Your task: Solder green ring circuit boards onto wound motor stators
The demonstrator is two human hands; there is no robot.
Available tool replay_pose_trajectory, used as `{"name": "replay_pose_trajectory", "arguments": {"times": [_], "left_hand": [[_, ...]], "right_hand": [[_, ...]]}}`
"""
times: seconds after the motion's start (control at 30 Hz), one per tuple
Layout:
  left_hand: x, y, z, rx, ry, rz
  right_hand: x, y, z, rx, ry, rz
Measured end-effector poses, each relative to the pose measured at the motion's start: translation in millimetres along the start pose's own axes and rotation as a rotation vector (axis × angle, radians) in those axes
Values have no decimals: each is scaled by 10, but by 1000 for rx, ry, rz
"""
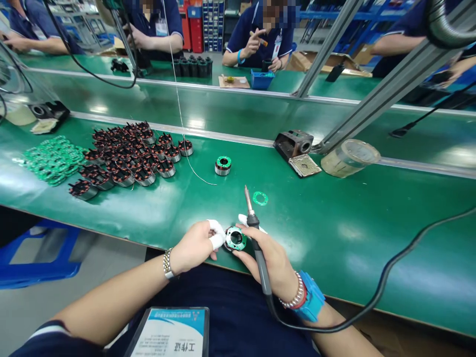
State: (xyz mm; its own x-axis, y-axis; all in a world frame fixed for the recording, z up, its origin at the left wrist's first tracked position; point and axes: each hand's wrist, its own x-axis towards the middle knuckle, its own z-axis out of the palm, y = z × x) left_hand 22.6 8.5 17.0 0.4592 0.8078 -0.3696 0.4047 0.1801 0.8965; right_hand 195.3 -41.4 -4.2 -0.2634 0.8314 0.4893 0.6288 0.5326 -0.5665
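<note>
Presently I list: one boarded stator (pixel 230 240), at the bench (pixel 372 238) edge, clasped by right hand (pixel 273 260), with soldering iron (pixel 262 270); left hand (pixel 193 245) at its rim, pinch unclear; one boarded unit (pixel 222 171) beyond; bare stators (pixel 122 177), loose boards (pixel 55 159) apparently unjoined.

Stator pile (pixel 122 158) on workbench (pixel 372 248), left of soldering iron (pixel 262 265)

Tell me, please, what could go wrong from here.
The soldering iron in the right hand has a bare tip; if hot, it might burn the left hand, which is working close by. Its cord crosses the right forearm, so an arm movement could tug the iron. The green-topped part between the hands is near the table's front edge and could fall if it slips.
</note>
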Motion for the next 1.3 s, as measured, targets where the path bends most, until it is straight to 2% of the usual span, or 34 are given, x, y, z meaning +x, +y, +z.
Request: {"name": "replay_pose_trajectory", "arguments": {"times": [0.07, 0.1, 0.13, 0.2, 0.3, 0.4, 0.47, 0.57, 0.67, 0.77, 0.87, 0.97, 1.03, 1.13, 1.2, 1.3], "left_hand": [[-5, -11, 14, -128, -13, -73], [-27, -33, 22, -138, 28, -56], [-61, -65, 32, -103, 84, -2], [-152, -151, 59, 67, 204, 196], [-263, -286, 118, 346, 266, 487], [-219, -338, 163, 490, 288, 565], [-72, -295, 153, 550, 334, 529], [266, -120, 61, 636, 356, 523], [626, 122, -107, 773, 374, 517], [919, 348, -304, 936, 383, 388], [1125, 497, -465, 1059, 294, 272], [1270, 553, -550, 1107, 189, 263], [1359, 571, -571, 1102, 168, 283], [1556, 667, -596, 1074, 185, 287], [1778, 809, -639, 1060, 214, 260], [2255, 1096, -764, 1061, 286, 200]], "right_hand": [[9, -3, 5, -11, 13, 1], [12, -5, 7, -16, 21, 3], [12, -6, 9, -21, 27, 7], [8, -9, 16, -23, 34, 14], [8, -6, 45, -18, 40, 22], [70, 15, 102, -38, 63, 48], [153, 36, 130, -44, 69, 92], [279, 72, 88, -27, 72, 136], [312, 137, -89, -80, 137, 138], [265, 304, -372, -207, 212, 157], [245, 646, -716, -358, 250, 162], [290, 1145, -1086, -527, 307, 174], [331, 1477, -1296, -660, 405, 198], [373, 1776, -1459, -702, 400, 233], [386, 1793, -1466, -657, 402, 198], [388, 1645, -1417, -590, 416, 87]]}}
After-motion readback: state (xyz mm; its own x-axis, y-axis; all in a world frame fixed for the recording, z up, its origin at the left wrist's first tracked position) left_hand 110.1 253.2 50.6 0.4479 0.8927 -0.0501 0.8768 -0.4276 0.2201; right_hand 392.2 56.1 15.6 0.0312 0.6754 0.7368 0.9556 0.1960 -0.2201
